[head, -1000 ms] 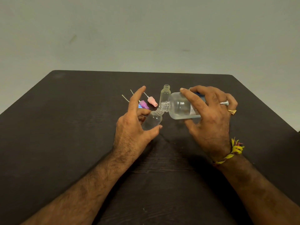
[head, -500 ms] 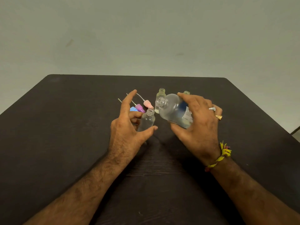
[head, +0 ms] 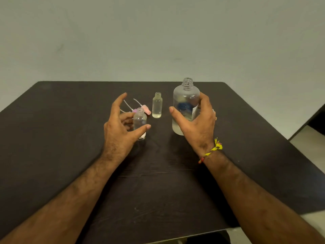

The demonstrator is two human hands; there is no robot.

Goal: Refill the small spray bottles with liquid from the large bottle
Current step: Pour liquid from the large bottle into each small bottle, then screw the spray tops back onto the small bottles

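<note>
Right hand: I saw my right hand [head: 195, 120] wrapped round the large bottle [head: 186, 103], thumb across its front and fingers behind, holding it upright with its base at the dark table [head: 52, 138].
Large bottle: uncapped, threaded neck bare, a little clear liquid low inside; a blue and white label showed through the plastic.
Left hand: my left hand [head: 121, 127] held the small spray bottle [head: 140, 122] between thumb and curled fingers, the index finger raised clear of it.
Small spray bottle: upright, open-necked, standing on the table; I could not judge its fill level.
Second small bottle: another small bottle [head: 157, 107] stood upright and untouched between the two hands, farther back, with clear liquid inside.
Spray tops: pink spray tops [head: 146, 109] with thin dip tubes lay behind my left hand, partly hidden by its fingers and the held bottle.
Wrist: a yellow thread band [head: 213, 149] circled my right wrist.
</note>
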